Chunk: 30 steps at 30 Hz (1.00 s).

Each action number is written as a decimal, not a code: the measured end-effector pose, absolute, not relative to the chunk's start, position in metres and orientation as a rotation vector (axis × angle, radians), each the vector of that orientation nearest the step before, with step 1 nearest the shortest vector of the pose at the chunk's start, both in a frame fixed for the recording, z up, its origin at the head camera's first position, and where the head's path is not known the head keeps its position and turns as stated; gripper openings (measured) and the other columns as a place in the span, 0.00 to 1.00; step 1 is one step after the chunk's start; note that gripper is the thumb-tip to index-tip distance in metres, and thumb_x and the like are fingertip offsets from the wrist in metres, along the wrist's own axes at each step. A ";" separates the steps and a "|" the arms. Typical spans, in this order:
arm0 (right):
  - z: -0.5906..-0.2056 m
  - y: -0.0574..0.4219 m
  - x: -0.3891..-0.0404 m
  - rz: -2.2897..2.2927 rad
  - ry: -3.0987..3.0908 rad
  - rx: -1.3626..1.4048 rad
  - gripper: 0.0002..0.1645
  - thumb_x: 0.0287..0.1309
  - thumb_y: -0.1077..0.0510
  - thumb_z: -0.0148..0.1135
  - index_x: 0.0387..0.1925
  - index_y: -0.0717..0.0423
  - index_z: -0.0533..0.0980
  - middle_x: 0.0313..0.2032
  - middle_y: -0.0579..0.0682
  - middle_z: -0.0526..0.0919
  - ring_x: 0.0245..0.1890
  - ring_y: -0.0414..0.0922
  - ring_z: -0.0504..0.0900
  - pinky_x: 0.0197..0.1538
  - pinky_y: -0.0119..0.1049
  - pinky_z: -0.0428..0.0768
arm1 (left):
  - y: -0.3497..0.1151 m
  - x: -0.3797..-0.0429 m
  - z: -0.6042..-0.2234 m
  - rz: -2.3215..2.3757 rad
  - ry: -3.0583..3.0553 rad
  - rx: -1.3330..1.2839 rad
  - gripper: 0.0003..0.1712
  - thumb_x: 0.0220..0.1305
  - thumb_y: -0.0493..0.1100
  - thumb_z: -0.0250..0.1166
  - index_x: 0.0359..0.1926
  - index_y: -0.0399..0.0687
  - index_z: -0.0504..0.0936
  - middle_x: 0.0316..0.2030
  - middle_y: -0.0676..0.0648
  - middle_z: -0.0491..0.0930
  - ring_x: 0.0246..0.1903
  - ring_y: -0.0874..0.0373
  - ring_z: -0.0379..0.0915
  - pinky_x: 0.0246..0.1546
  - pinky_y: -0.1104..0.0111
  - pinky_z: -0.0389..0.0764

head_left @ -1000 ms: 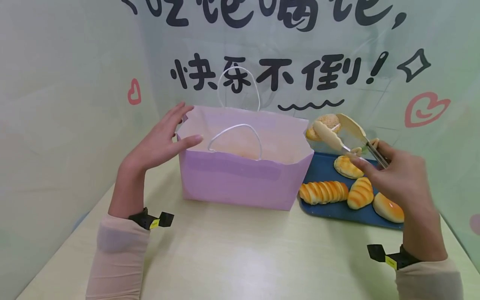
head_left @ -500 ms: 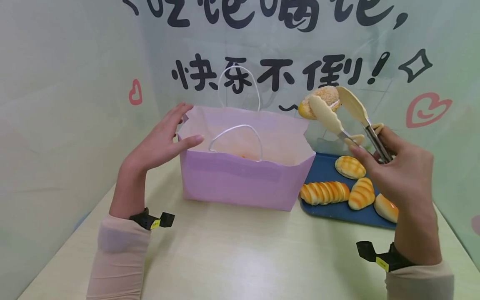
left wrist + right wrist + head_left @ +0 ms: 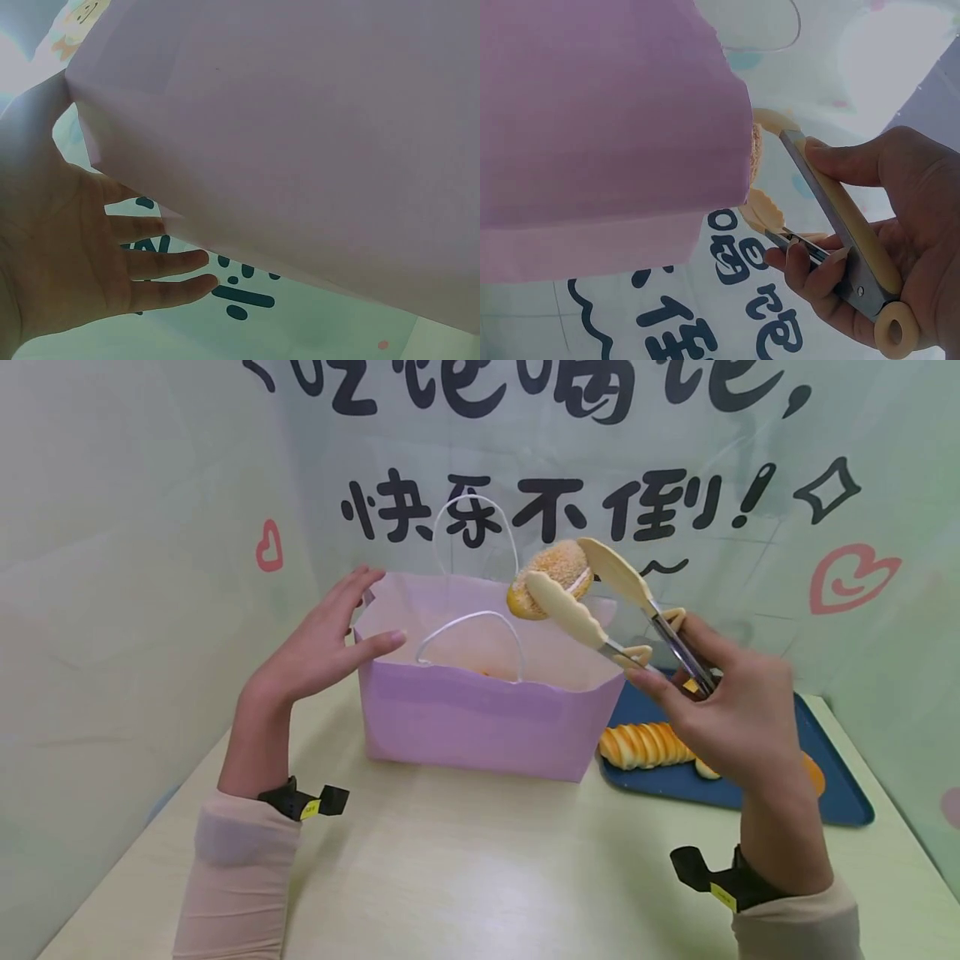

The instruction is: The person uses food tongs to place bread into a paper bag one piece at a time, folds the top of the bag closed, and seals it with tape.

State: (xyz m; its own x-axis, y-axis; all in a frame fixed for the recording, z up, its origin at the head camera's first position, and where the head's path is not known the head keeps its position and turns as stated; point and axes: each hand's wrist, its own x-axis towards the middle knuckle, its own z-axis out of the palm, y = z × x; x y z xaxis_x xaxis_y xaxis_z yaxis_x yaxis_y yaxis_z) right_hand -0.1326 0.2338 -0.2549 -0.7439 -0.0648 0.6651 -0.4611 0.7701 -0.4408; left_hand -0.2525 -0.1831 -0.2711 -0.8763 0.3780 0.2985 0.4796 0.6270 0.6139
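A lilac paper bag (image 3: 480, 722) with white handles stands open at the top on the table. My left hand (image 3: 315, 639) rests at its left rim, thumb over the edge and fingers straight; in the left wrist view the fingers (image 3: 165, 262) extend along the bag's side. My right hand (image 3: 738, 710) grips metal tongs (image 3: 678, 647) with cream tips. Between those tips is a crumb-coated bread roll (image 3: 555, 572) with a white filling line, held over the right part of the bag's opening. In the right wrist view the bag hides most of the roll.
Right of the bag lies a blue tray (image 3: 832, 777), partly behind my right arm. On it is a ridged bread roll (image 3: 645, 745), with other breads mostly covered by the hand. A wall with black lettering (image 3: 551, 508) rises behind the table.
My right hand has lifted the roll in the tongs from over the tray, then carried it left above the bag. The left hand stays at the bag's rim.
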 end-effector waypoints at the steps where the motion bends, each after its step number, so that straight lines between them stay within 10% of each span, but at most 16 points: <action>1: -0.255 0.231 -0.133 0.786 -2.317 0.406 0.31 0.54 0.58 0.83 0.60 0.57 0.83 0.32 0.54 0.85 0.24 0.42 0.72 0.22 0.24 0.69 | -0.183 -0.253 -0.272 -1.081 -2.704 -0.716 0.51 0.70 0.65 0.64 0.85 0.56 0.53 0.85 0.50 0.41 0.84 0.50 0.36 0.76 0.35 0.51; 30: -0.254 0.222 -0.133 0.802 -2.441 0.307 0.37 0.60 0.46 0.79 0.67 0.52 0.78 0.34 0.56 0.87 0.29 0.48 0.78 0.19 0.34 0.68 | -0.184 -0.251 -0.270 -1.102 -2.714 -0.725 0.50 0.70 0.64 0.65 0.84 0.55 0.54 0.85 0.50 0.40 0.83 0.46 0.39 0.76 0.35 0.52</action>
State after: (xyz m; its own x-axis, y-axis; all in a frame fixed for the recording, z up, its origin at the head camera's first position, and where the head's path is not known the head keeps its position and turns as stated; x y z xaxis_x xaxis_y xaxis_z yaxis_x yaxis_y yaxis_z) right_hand -0.1325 0.2218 -0.2536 -0.8245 -0.0439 0.5641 -0.3698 0.7965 -0.4785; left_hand -0.2508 -0.1842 -0.2700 -0.8774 0.3852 0.2861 0.4756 0.6194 0.6246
